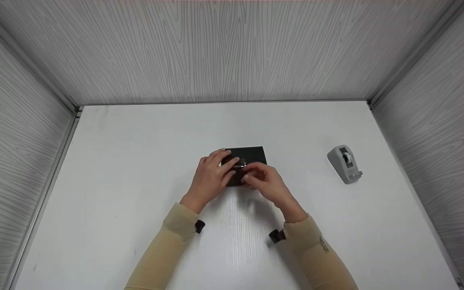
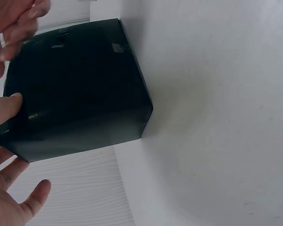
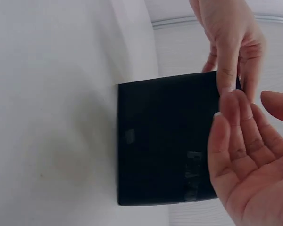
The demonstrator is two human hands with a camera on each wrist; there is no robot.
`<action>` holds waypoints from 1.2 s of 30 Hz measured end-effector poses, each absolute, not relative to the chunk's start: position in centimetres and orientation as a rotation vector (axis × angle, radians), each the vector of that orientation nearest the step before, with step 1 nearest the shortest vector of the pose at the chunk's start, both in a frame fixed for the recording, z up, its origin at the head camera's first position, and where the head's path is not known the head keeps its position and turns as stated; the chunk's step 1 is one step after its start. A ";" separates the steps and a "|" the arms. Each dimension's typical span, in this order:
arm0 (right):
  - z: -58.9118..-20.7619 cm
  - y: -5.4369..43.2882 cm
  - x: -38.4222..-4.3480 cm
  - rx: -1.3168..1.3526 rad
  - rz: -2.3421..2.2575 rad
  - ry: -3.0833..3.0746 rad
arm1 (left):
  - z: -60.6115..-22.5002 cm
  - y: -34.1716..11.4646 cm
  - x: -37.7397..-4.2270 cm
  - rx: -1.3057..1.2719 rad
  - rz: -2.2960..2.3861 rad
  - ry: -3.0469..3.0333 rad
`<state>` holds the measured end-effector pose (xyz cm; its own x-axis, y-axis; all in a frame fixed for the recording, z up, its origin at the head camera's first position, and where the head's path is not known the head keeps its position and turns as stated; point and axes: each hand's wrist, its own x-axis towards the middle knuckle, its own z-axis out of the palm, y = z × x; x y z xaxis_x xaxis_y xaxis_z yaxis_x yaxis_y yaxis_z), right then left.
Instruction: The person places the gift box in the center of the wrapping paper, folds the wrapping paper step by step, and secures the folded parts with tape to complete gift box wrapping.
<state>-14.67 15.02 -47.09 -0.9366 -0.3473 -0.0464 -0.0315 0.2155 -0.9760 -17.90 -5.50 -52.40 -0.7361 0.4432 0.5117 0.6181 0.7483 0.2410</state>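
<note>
A glossy black box [image 1: 252,153] stands on the white table in front of the person. The left hand [image 1: 211,176] holds its left side, thumb against the near face and other fingers over the top. In the left wrist view, that thumb [image 2: 9,106] lies along the box edge. At the front top edge, the right hand [image 1: 270,184] has its bent fingertips by a shiny bit of clear tape [image 1: 242,164]. The right wrist view shows the right hand's fingers [image 3: 245,136] relaxed, palm toward the box. Clear tape strips [image 3: 192,174] stick to the near face.
A grey tape dispenser [image 1: 344,164] with a roll in it sits on the white table [image 1: 135,137] to the right. Pale wood-grain panels [image 1: 216,52] enclose the table at the back and both sides. Both sleeves carry small black wrist cameras [image 1: 276,236].
</note>
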 end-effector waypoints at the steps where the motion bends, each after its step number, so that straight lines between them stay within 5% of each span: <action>1: -47.0 15.1 -14.8 -0.370 -1.797 2.230 | -52.4 -5.5 -17.9 -0.807 -0.558 -2.520; 9: -49.7 16.0 -16.5 -0.301 -1.814 2.131 | -52.4 -5.5 -17.9 -0.809 -0.568 -2.528; 20: -48.3 19.1 -16.8 -0.086 -1.944 2.451 | -52.4 -6.3 -17.6 -0.804 -1.008 -2.594; 36: -52.9 20.6 -20.6 -0.400 -1.821 2.351 | -53.7 -6.9 -18.1 -0.549 -1.590 -2.652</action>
<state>-20.56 20.65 -52.93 -0.9546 -0.2934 0.0510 -0.1228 0.2318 -0.9650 -18.07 -6.92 -53.65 -0.9389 0.2947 0.1780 0.2959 0.4264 0.8548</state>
